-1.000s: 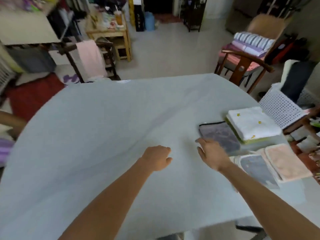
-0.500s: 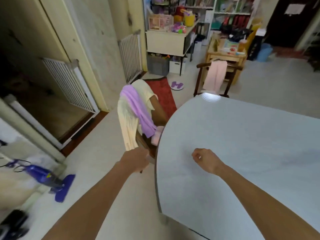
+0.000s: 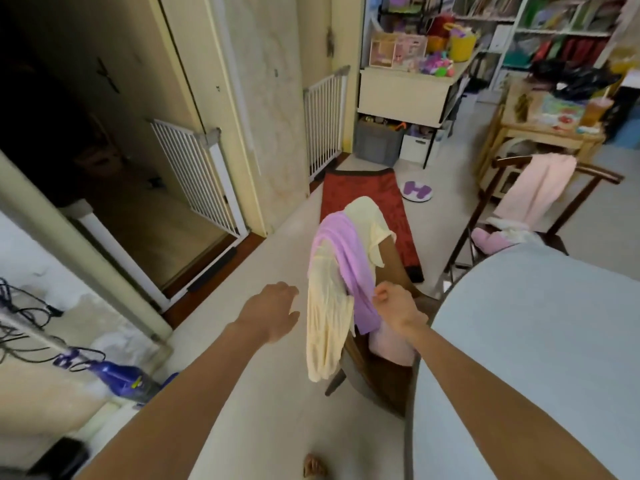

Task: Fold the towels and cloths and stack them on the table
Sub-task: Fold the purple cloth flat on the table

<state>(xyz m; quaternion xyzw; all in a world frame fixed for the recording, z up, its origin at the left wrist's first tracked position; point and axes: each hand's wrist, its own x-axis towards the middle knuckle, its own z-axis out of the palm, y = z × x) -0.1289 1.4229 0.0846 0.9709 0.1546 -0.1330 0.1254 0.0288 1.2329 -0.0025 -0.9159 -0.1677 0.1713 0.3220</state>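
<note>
The left hand [image 3: 273, 311] is held loose and spread, grasping nothing, beside the yellow towel [image 3: 329, 320] draped over the chair [image 3: 391, 271] back. The purple cloth [image 3: 349, 268] hung over it is pinched by the right hand [image 3: 398, 308], apparently for lifting toward the table [image 3: 540, 341] edge.

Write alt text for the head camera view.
A person's right hand pinches a purple cloth draped with a pale yellow cloth over a wooden chair beside the table. The left hand reaches toward them, open.
</note>
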